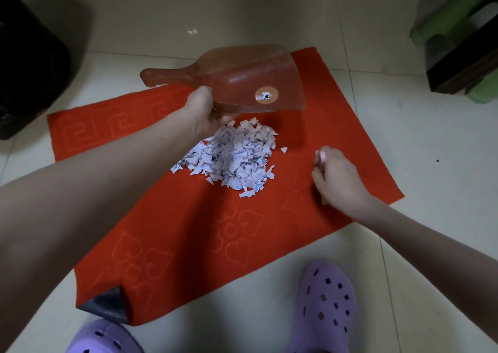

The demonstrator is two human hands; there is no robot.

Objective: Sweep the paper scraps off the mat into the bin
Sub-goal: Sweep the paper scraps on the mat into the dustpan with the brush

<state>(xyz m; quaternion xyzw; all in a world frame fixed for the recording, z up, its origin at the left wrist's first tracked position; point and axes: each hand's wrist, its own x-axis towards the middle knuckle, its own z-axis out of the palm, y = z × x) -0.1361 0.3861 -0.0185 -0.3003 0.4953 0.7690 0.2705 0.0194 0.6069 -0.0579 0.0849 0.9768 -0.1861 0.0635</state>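
A heap of white paper scraps [234,156] lies in the middle of a red mat [167,218] on the tiled floor. My left hand [204,113] grips the side edge of a translucent orange dustpan [242,80], held tilted just above the far side of the heap. Its handle points left. My right hand [339,180] rests on the mat to the right of the heap, closed around a small pink object [322,156] that is mostly hidden. A black bin [29,56] stands at the far left, beyond the mat's corner.
Two stray scraps [192,31] lie on the floor past the mat. A green stool [458,16] with a dark box [463,64] stands at the far right. My purple clogs [326,307] are at the mat's near edge. The mat's near-left corner [107,307] is folded over.
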